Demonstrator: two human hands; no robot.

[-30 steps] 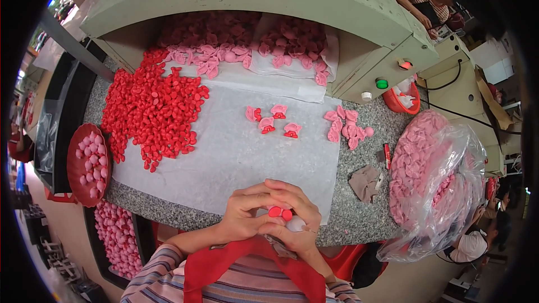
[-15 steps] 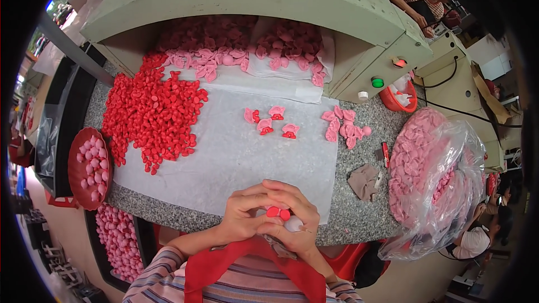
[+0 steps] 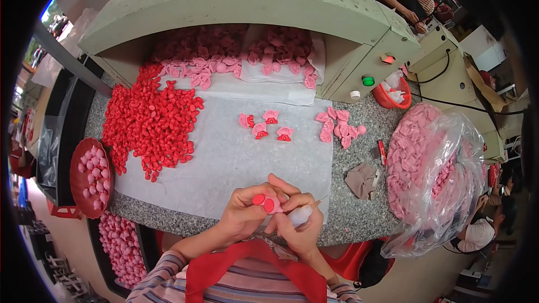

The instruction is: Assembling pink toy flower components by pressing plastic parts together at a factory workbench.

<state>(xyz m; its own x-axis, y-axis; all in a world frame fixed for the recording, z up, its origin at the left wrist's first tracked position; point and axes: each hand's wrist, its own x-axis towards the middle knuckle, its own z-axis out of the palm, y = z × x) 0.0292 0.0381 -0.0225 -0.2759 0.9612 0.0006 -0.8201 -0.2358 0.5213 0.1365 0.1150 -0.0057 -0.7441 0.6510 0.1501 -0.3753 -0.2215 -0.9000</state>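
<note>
My left hand (image 3: 238, 214) is closed on a small pink toy part (image 3: 273, 203) with two round red feet, held just above the near edge of the table. Close beside it, my right hand (image 3: 307, 235) grips a whitish squeeze bottle (image 3: 300, 216); its thin tip points up and to the right. The right fingertips are near or against the pink part; I cannot tell if they touch it. Beyond the hands, several pink-and-red pieces (image 3: 259, 130) lie on white paper (image 3: 224, 163). A cluster of pink parts (image 3: 340, 125) sits farther right.
A heap of red parts (image 3: 149, 129) covers the left side. Pink parts (image 3: 219, 67) fill the opening of a green metal cabinet (image 3: 241, 8). A red bowl (image 3: 76, 191) stands left; a clear bag (image 3: 443, 191) of pink parts, a grey cloth (image 3: 359, 181) and a red basket (image 3: 387, 100) are right.
My hands, pressed together before, have moved slightly apart. The pink part and the bottle now show more fully between them. The whole view has shifted slightly.
</note>
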